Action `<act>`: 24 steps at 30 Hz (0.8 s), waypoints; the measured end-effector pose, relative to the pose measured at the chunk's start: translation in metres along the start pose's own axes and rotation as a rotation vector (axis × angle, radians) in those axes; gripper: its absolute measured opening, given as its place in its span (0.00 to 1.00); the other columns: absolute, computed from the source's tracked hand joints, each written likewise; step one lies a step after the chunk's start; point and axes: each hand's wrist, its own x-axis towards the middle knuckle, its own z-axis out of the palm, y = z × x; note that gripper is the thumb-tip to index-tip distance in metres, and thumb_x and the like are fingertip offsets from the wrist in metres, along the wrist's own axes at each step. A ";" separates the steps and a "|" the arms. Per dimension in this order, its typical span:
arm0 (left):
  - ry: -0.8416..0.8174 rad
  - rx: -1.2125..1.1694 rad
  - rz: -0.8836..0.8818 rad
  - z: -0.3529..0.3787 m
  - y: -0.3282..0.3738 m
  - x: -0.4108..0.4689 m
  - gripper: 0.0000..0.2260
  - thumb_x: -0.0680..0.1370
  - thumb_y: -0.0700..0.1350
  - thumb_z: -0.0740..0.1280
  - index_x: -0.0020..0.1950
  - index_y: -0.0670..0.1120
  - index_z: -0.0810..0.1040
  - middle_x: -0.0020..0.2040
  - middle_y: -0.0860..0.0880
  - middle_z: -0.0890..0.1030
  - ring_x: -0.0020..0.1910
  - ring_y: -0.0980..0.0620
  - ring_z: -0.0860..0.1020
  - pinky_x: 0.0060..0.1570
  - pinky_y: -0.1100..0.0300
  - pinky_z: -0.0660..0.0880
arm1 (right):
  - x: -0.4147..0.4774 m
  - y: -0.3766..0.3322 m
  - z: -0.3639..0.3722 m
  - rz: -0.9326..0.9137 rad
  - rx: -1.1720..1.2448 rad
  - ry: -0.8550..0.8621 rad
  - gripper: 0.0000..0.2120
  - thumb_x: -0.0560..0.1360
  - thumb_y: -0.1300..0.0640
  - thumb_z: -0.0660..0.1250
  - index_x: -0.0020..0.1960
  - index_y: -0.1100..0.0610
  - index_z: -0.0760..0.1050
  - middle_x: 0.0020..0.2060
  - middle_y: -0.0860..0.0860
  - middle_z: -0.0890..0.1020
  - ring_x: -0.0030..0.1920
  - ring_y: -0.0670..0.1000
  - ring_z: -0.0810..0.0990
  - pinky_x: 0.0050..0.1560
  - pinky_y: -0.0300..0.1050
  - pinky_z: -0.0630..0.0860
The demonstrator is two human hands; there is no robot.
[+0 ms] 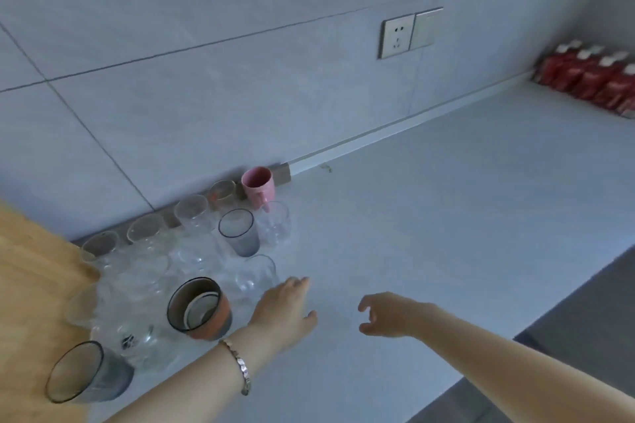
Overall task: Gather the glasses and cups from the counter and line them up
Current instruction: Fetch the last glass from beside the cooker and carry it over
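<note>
Several clear glasses (192, 216) crowd the left of the pale counter (446, 216) along the wall. Among them stand a pink mug (258, 186), a grey-tinted glass (238, 232), an orange and grey ceramic cup (199, 309) and a second grey glass (86, 374) at the front left. My left hand (285, 309) reaches with straight fingers just right of a clear glass (256, 273), holding nothing. To its right, my right hand (388, 314) hovers over bare counter, fingers loosely curled and empty.
A wooden board (34, 285) lies at the left edge beside the glasses. Red packages (591, 75) are lined up at the far right against the wall. A wall socket (397, 35) sits above the counter. The counter's front edge runs along the right.
</note>
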 end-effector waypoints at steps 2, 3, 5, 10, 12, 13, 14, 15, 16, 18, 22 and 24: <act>-0.177 -0.080 -0.031 0.006 0.060 0.016 0.18 0.76 0.52 0.61 0.63 0.47 0.69 0.62 0.46 0.74 0.61 0.46 0.74 0.61 0.57 0.70 | -0.032 0.061 -0.002 0.078 -0.030 -0.017 0.25 0.77 0.46 0.60 0.72 0.51 0.63 0.69 0.50 0.70 0.67 0.52 0.71 0.67 0.50 0.69; -0.235 -0.106 -0.020 0.011 0.091 0.024 0.13 0.76 0.51 0.62 0.57 0.48 0.72 0.58 0.47 0.75 0.57 0.48 0.74 0.57 0.59 0.70 | -0.051 0.092 -0.004 0.114 -0.033 -0.019 0.25 0.77 0.47 0.59 0.73 0.52 0.62 0.70 0.51 0.69 0.69 0.53 0.69 0.67 0.50 0.68; -0.318 -0.099 0.027 0.018 0.161 0.034 0.05 0.76 0.50 0.62 0.47 0.50 0.71 0.52 0.47 0.73 0.54 0.49 0.74 0.53 0.60 0.69 | -0.094 0.157 -0.007 0.180 -0.022 -0.013 0.25 0.79 0.49 0.58 0.73 0.56 0.61 0.72 0.52 0.67 0.71 0.54 0.66 0.69 0.50 0.66; -0.343 -0.031 0.242 0.036 0.342 0.056 0.10 0.75 0.49 0.62 0.54 0.47 0.73 0.52 0.46 0.75 0.57 0.47 0.76 0.55 0.58 0.71 | -0.199 0.316 -0.013 0.410 0.064 0.098 0.24 0.79 0.51 0.57 0.72 0.61 0.63 0.71 0.56 0.68 0.70 0.57 0.68 0.67 0.51 0.68; -0.326 -0.009 0.323 0.042 0.411 0.060 0.12 0.75 0.49 0.62 0.56 0.46 0.74 0.56 0.45 0.78 0.58 0.46 0.76 0.57 0.58 0.72 | -0.240 0.373 -0.010 0.505 0.120 0.119 0.23 0.79 0.52 0.57 0.71 0.62 0.65 0.69 0.56 0.70 0.66 0.57 0.71 0.63 0.51 0.71; -0.323 0.005 0.355 0.045 0.443 0.059 0.14 0.75 0.49 0.62 0.58 0.45 0.74 0.59 0.45 0.78 0.60 0.46 0.76 0.59 0.57 0.72 | -0.260 0.398 -0.008 0.547 0.145 0.134 0.22 0.79 0.52 0.57 0.69 0.63 0.67 0.65 0.57 0.73 0.60 0.57 0.74 0.57 0.50 0.73; -0.326 0.016 0.385 0.048 0.474 0.058 0.16 0.75 0.50 0.62 0.60 0.45 0.74 0.61 0.45 0.78 0.61 0.46 0.76 0.60 0.56 0.72 | -0.277 0.423 -0.005 0.588 0.169 0.144 0.21 0.79 0.53 0.57 0.66 0.64 0.68 0.59 0.57 0.76 0.52 0.56 0.75 0.51 0.48 0.72; -0.329 0.024 0.421 0.052 0.503 0.057 0.16 0.75 0.50 0.62 0.60 0.46 0.74 0.62 0.46 0.78 0.61 0.46 0.75 0.61 0.56 0.72 | -0.295 0.446 -0.002 0.627 0.192 0.151 0.19 0.78 0.53 0.58 0.63 0.64 0.70 0.53 0.57 0.76 0.47 0.55 0.73 0.46 0.47 0.71; -0.335 0.037 0.456 0.056 0.531 0.056 0.15 0.75 0.50 0.62 0.60 0.46 0.74 0.62 0.46 0.77 0.60 0.46 0.75 0.61 0.56 0.72 | -0.310 0.470 0.002 0.672 0.210 0.154 0.16 0.77 0.54 0.58 0.59 0.64 0.72 0.48 0.56 0.76 0.44 0.54 0.72 0.44 0.46 0.69; -0.346 0.068 0.528 0.066 0.581 0.057 0.15 0.75 0.50 0.62 0.59 0.46 0.74 0.61 0.47 0.77 0.60 0.47 0.75 0.60 0.56 0.72 | -0.337 0.515 0.014 0.759 0.241 0.153 0.10 0.76 0.57 0.58 0.48 0.62 0.73 0.39 0.55 0.75 0.39 0.54 0.72 0.43 0.47 0.71; -0.393 0.163 0.634 0.088 0.674 0.066 0.16 0.75 0.49 0.61 0.61 0.46 0.74 0.62 0.48 0.76 0.61 0.48 0.75 0.60 0.57 0.71 | -0.395 0.579 0.026 0.892 0.385 0.227 0.15 0.77 0.53 0.60 0.54 0.65 0.74 0.59 0.61 0.79 0.53 0.57 0.78 0.54 0.49 0.75; -0.418 0.202 0.672 0.098 0.721 0.077 0.16 0.76 0.49 0.61 0.61 0.45 0.74 0.62 0.47 0.77 0.61 0.48 0.75 0.60 0.57 0.71 | -0.421 0.610 0.027 0.946 0.440 0.225 0.21 0.78 0.53 0.59 0.66 0.65 0.70 0.66 0.58 0.74 0.64 0.57 0.75 0.62 0.50 0.72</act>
